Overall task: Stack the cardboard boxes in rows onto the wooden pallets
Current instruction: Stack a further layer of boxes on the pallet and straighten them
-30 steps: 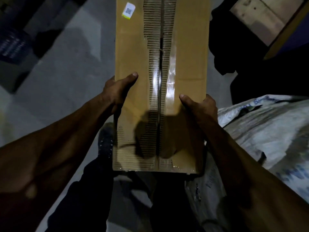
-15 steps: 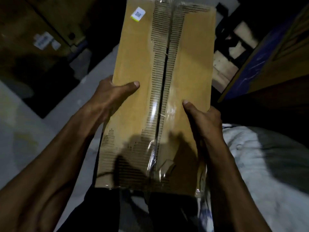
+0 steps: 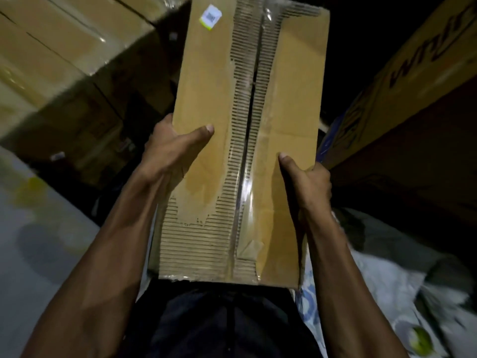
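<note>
I see both hands, left hand [image 3: 171, 148] and right hand [image 3: 308, 180], gripping the cardboard box [image 3: 247, 140] by its sides; unplaced yet; no pallet visible.

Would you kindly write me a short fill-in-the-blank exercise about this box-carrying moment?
1. The box is gripped by ____ hands.
2. The sticker sits near the box's far ____ corner.
3. The left hand has its ____ lying on the box's top face, like the right hand.
4. The box's seam is covered with clear ____.

Missing words: two; left; thumb; tape
</note>
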